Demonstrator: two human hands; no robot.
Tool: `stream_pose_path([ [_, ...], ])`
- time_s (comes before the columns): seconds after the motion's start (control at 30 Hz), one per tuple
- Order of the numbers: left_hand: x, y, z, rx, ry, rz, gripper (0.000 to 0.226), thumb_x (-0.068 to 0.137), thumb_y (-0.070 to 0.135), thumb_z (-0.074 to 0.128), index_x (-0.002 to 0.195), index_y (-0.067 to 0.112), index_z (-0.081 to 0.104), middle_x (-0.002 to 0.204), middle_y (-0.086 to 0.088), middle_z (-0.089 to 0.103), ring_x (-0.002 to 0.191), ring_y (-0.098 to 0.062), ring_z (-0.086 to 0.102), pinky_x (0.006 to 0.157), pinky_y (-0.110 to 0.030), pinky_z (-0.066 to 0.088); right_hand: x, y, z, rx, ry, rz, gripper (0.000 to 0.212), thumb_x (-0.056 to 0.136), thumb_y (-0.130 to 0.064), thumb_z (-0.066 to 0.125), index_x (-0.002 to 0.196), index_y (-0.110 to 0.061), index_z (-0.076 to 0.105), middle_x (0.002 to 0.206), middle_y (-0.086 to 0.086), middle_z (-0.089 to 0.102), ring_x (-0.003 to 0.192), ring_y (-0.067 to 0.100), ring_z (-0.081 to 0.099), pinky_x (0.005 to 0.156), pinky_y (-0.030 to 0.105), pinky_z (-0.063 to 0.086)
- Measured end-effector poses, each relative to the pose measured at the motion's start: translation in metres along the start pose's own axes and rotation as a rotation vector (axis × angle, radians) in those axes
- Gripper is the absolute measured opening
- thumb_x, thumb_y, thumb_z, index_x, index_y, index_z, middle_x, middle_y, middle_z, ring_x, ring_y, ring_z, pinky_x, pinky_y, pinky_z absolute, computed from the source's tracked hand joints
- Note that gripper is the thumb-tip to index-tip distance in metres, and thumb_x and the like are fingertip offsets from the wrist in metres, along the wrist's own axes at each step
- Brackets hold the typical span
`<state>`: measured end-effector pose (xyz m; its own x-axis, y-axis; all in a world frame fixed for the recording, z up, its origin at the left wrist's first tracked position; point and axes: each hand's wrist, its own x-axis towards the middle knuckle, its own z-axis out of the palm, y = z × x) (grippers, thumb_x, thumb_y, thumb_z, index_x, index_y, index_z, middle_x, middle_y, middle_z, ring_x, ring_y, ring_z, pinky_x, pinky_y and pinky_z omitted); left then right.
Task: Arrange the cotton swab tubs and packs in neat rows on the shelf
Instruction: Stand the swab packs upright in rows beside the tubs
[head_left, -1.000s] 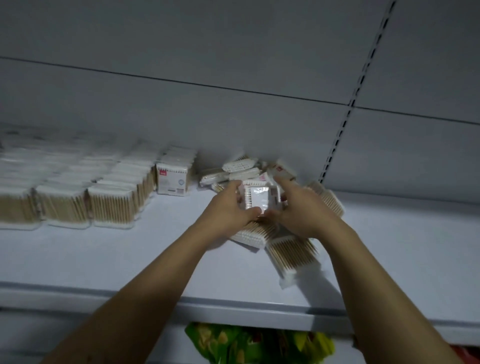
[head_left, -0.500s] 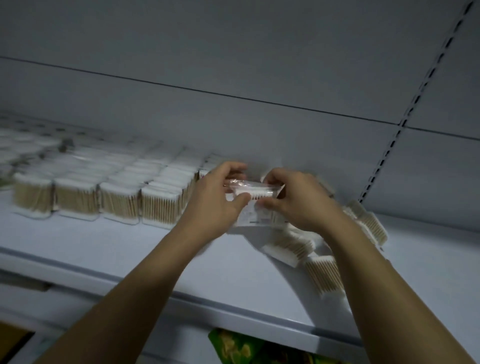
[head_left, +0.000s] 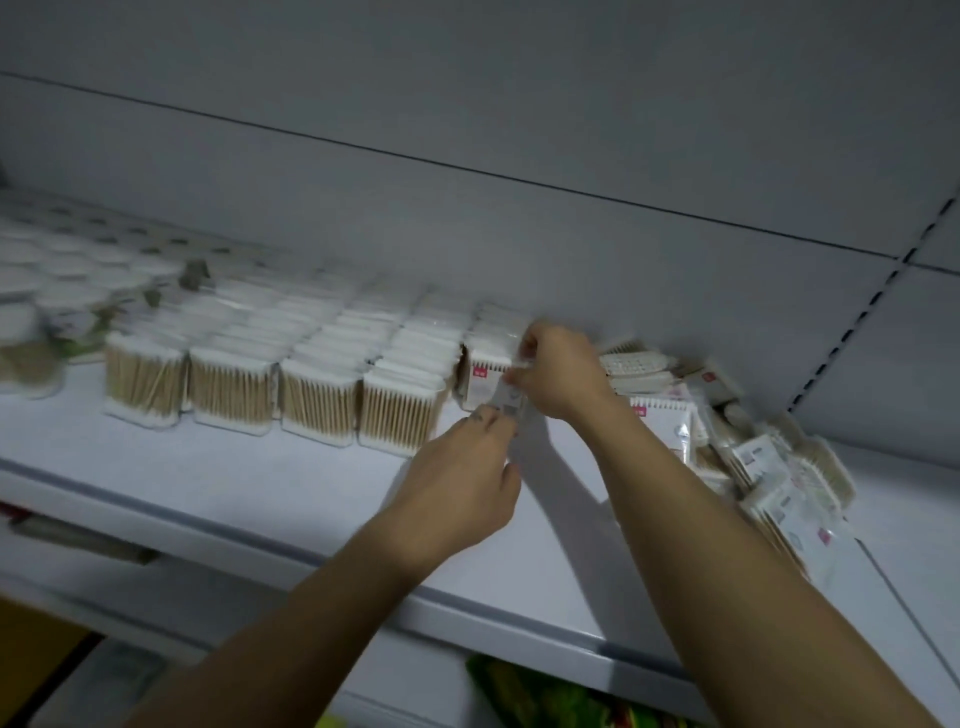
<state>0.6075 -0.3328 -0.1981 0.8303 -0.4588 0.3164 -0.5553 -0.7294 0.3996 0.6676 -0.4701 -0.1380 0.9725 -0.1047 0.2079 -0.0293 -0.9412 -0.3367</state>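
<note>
Head view: one pack in hand at the end of the rows

I record both hands over the white shelf (head_left: 208, 499). I see the right hand (head_left: 561, 374) pinching the top of a cotton swab pack (head_left: 511, 404), held upright just beside the red-labelled pack (head_left: 480, 382) that ends the neat rows (head_left: 311, 384). The left hand (head_left: 457, 483) touches the held pack's lower edge with its fingertips; through the blur I cannot tell whether it grips. A loose heap (head_left: 737, 447) of packs lies to the right. Round tubs (head_left: 31, 332) stand at far left.

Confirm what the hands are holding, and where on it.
A cotton swab pack: right hand pinches its top edge, left hand its bottom edge. Blur hides finer detail.
</note>
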Motion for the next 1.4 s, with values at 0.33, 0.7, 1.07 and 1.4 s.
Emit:
stream_pose_path([
  [0.33,0.021,-0.004,0.007,0.148,-0.055,0.035,0.042,0.096,0.029,0.043,0.136,0.015,0.042,0.136,-0.004,0.045,0.118,-0.022,0.046,0.093,-0.036,0.046,-0.006,0.007,0.009,0.005,0.072,0.012,0.043,0.083,-0.036,0.07,0.124,-0.028,0.06,0.126,0.007,0.049,0.108,0.027,0.057,0.09,0.036,0.048],
  [0.7,0.065,0.02,0.003,-0.111,-0.03,-0.015,0.035,0.094,0.034,0.052,0.127,0.022,0.05,0.128,0.005,0.05,0.113,-0.014,0.055,0.091,-0.036,0.046,-0.023,0.082,-0.062,-0.388,0.021,0.125,0.067,0.081,-0.043,0.069,0.14,-0.028,0.042,0.136,0.008,0.049,0.122,0.03,0.046,0.1,0.041,0.036],
  [1.07,0.089,0.054,-0.007,-0.538,0.046,-0.163,0.05,0.089,0.031,0.067,0.133,0.019,0.049,0.125,0.002,0.059,0.095,-0.012,0.061,0.085,-0.027,0.047,-0.022,0.108,-0.109,-0.011,0.23,0.074,0.024,0.088,-0.028,0.063,0.109,-0.016,0.067,0.104,0.005,0.068,0.092,0.024,0.062,0.073,0.031,0.049],
  [1.4,0.083,0.096,0.019,-0.565,-0.041,-0.217,0.049,0.089,0.027,0.067,0.134,0.023,0.046,0.125,0.006,0.054,0.104,-0.012,0.058,0.084,-0.026,0.044,-0.046,0.141,-0.107,-0.364,0.431,0.111,0.021,0.092,-0.03,0.059,0.103,-0.011,0.061,0.094,0.006,0.061,0.074,0.022,0.049,0.06,0.028,0.036],
])
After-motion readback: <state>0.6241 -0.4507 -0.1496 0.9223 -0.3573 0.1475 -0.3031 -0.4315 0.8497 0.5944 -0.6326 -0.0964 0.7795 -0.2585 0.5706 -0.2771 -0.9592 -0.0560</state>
